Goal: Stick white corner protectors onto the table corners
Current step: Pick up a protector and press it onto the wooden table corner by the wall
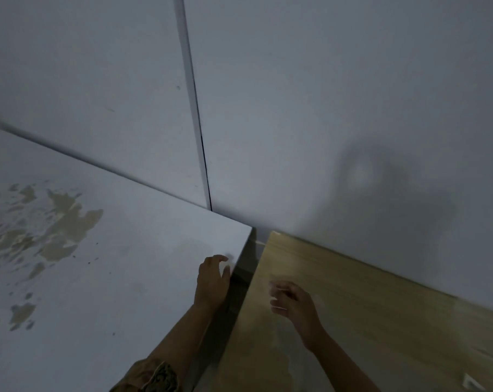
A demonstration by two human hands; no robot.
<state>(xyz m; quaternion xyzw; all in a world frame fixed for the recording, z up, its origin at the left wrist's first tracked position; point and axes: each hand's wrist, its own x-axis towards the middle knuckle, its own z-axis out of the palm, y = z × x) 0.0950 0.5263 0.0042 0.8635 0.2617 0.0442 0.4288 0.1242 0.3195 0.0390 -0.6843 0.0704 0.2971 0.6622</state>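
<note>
A white table fills the left, its far right corner against the wall. A wooden table stands to the right across a narrow dark gap. My left hand lies on the white table's right edge just short of the corner, fingers bent and fingertips touching the top. My right hand hovers over the wooden table near its left edge, blurred, fingers curled, with pale streaks at the fingertips; whether it holds something is unclear. A small white piece, possibly a corner protector, lies on the wooden table at bottom right.
Grey wall panels rise directly behind both tables, with a vertical seam above the white table's corner. The white table's coating is peeled in brownish patches on the left. The light is dim.
</note>
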